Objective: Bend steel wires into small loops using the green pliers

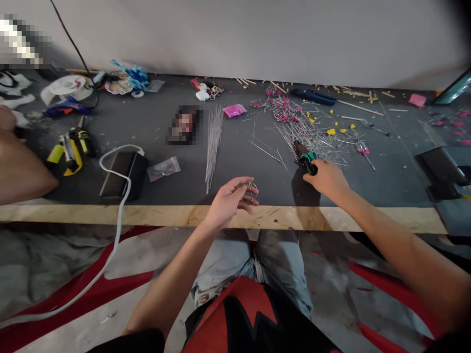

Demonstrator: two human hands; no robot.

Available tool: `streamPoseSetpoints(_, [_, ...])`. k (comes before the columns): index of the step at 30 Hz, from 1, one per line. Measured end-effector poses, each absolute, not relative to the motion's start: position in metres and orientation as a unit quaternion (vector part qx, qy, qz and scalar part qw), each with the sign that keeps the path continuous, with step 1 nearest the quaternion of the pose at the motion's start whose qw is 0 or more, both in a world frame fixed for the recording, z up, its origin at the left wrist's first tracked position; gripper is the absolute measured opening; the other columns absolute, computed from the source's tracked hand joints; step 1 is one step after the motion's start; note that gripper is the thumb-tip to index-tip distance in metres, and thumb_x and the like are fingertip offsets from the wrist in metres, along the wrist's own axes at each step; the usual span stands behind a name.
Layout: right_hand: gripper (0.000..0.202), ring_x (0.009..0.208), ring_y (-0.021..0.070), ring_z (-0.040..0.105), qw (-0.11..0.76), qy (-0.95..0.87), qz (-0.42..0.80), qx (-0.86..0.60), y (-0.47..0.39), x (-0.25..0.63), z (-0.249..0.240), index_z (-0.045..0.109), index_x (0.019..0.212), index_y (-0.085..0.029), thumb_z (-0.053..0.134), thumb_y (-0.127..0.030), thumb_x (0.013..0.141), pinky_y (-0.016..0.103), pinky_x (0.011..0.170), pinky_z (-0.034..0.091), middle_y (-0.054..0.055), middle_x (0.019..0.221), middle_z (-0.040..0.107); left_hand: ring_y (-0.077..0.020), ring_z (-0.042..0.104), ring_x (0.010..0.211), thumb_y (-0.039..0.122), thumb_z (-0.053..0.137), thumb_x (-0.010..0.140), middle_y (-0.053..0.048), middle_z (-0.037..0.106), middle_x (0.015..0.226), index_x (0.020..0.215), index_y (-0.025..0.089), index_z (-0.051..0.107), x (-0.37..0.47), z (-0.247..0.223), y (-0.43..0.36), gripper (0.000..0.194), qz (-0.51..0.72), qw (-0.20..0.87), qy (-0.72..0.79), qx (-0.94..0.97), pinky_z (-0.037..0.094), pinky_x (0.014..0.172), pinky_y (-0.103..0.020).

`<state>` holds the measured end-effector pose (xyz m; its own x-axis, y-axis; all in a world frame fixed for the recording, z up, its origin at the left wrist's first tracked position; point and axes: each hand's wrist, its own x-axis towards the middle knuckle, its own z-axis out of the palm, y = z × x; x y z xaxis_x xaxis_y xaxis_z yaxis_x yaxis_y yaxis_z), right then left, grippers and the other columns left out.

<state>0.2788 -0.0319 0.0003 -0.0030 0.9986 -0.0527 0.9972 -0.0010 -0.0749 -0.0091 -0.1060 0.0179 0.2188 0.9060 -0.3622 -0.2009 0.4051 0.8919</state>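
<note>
Near the table's front edge, my left hand (231, 198) pinches a small loop of thin wire (253, 191) between its fingers. To the right, my right hand (327, 179) is closed on a pair of pliers with green and black handles (307, 159); their dark jaws lie over the edge of a pile of wires (312, 135). Pink-tipped wire pieces (283, 108) form the far part of that pile. A long bundle of straight wires (214, 142) lies left of centre, and a few loose wires (270, 153) are between the hands.
A pink packet (234, 110), a power bank (123, 174) with a white cable, a clear bag (164, 169) and yellow-handled tools (69, 152) lie on the dark table (184, 191). Another person's arm (22, 162) rests at the far left. A dark blue case (312, 96) lies near the wall.
</note>
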Motion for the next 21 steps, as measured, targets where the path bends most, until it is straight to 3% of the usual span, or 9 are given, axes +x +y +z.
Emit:
streamPoseSetpoints(3, [0.024,0.082,0.0288,0.059,-0.019,-0.682,0.082,-0.727,-0.026,0.279,0.014,0.06,0.088,-0.015,0.056,-0.03,0.07,0.038,0.071,0.044,0.014,0.086,0.062,-0.0162,0.066,0.079,0.025,0.05,0.084,-0.01,0.066,0.096,0.102,0.013,0.06,-0.008,0.016,-0.104,0.024,0.434,0.67,0.464,0.384,0.055,0.067,-0.029])
streamPoseSetpoints(6, [0.013,0.069,0.0208,0.06,0.072,-0.618,0.292,-0.727,-0.04,0.272,0.031,0.058,0.08,-0.018,0.055,-0.025,0.069,0.033,0.066,0.046,0.007,0.076,0.062,-0.0182,0.063,0.095,0.027,0.044,0.088,-0.013,0.064,0.109,0.106,0.012,0.061,-0.006,0.015,-0.103,0.029,0.448,0.594,0.471,0.474,0.052,0.085,-0.036])
streamPoseSetpoints(8, [0.013,0.065,0.0148,0.06,0.183,-0.514,0.486,-0.683,-0.062,0.259,0.042,0.058,0.08,-0.019,0.058,-0.025,0.068,0.028,0.064,0.048,0.003,0.082,0.063,-0.0186,0.06,0.101,0.027,0.041,0.09,-0.012,0.061,0.117,0.112,0.014,0.059,-0.004,0.015,-0.105,0.031,0.446,0.48,0.487,0.578,0.047,0.093,-0.039])
streamPoseSetpoints(11, [0.023,0.065,0.0134,0.062,0.246,-0.4,0.616,-0.632,-0.1,0.233,0.053,0.063,0.087,-0.019,0.066,-0.033,0.068,0.025,0.064,0.049,0.002,0.082,0.064,-0.0209,0.052,0.113,0.019,0.04,0.09,-0.013,0.057,0.123,0.122,0.016,0.053,0.003,0.015,-0.109,0.035,0.435,0.266,0.453,0.731,0.041,0.1,-0.043])
streamPoseSetpoints(15, [0.037,0.068,0.017,0.063,0.28,-0.353,0.672,-0.588,-0.133,0.2,0.057,0.065,0.093,-0.02,0.072,-0.043,0.065,0.026,0.057,0.047,0.003,0.075,0.066,-0.0252,0.043,0.121,0.01,0.041,0.085,-0.015,0.051,0.128,0.135,0.015,0.036,0.012,0.015,-0.114,0.05,0.393,0.111,0.36,0.839,0.04,0.1,-0.047])
streamPoseSetpoints(21, [0.028,0.07,0.0157,0.06,0.347,-0.347,0.659,-0.569,-0.135,0.178,0.051,0.063,0.085,-0.02,0.071,-0.04,0.066,0.028,0.066,0.046,-0.001,0.072,0.064,-0.0272,0.04,0.126,0.006,0.039,0.082,-0.016,0.051,0.128,0.14,0.016,0.026,0.012,0.016,-0.118,0.06,0.36,0.084,0.296,0.881,0.04,0.101,-0.05])
